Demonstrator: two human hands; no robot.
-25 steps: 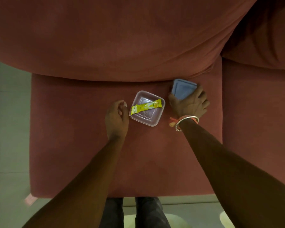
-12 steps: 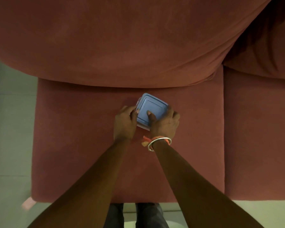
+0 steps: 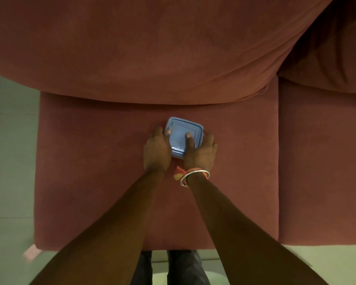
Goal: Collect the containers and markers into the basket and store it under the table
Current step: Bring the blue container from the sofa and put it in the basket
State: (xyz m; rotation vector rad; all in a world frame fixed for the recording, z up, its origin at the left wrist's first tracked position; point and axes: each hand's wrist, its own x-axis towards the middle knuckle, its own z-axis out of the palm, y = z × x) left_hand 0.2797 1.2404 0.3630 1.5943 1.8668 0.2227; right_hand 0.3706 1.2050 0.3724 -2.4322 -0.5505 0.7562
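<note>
Container: small, square with rounded corners. It sits flat on the seat cushion, just above the middle of the frame. Only a thin pale edge of its base shows under the lid, at the lower side.
Lid: matte blue plastic, with raised square ridges stepped one inside the other. It lies on top of the container and covers it.
Left hand: curled against the left side of the container and gripping it, thumb tip on the lid's left rim. The fingers are hidden behind the hand.
Right hand: grips the right side of the container. The thumb lies straight across the lid top and the fingers wrap round the far right edge.
Bangle: smooth, round silver metal, loose on the right wrist.
Thread: orange, frayed and knotted, beside the bangle on the same wrist.
Seat cushion: broad, square, in brick-red fabric with a soft, short nap. It fills the centre of the frame.
Back cushion: same red fabric, plump and rounded, bulging over the seat across the top of the frame.
Second seat: same fabric, at the right, parted from the first by a straight seam.
Floor: pale green, smooth, with faint joint lines, at the left and along the bottom.
Trousers: dark cloth, at bottom centre between the forearms.
Pink block: small, blurred, at the seat's lower left corner; what it is I cannot tell.
</note>
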